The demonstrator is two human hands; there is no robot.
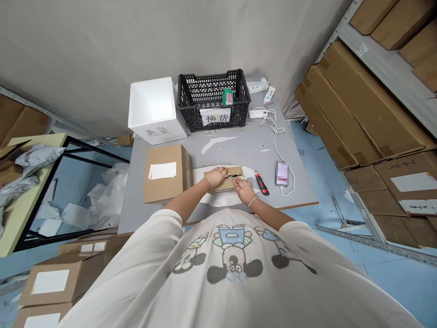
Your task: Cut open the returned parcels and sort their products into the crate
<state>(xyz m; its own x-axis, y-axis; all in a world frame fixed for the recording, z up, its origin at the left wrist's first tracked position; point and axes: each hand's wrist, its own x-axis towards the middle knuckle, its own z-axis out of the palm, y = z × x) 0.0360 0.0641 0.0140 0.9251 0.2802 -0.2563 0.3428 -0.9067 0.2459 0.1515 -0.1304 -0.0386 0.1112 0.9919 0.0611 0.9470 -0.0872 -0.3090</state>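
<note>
Brown cardboard packet (223, 179) lay pinned under the flat left hand (215, 176), the pinched right hand (243, 190) holding a slim dark tool (235, 176) against it.

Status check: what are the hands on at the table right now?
Left hand flat on a cardboard package. Right hand on its right end. Red box cutter lying to the right, apart from the hands.

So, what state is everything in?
Left hand: flat on a cardboard packet.
Right hand: also on the packet.
Red utility knife: lying down, blade hidden.
Phone: flat, cable plugged in.
Black crate: holding a green box.
White foam box: open, no lid.
Cardboard box: closed.
</note>
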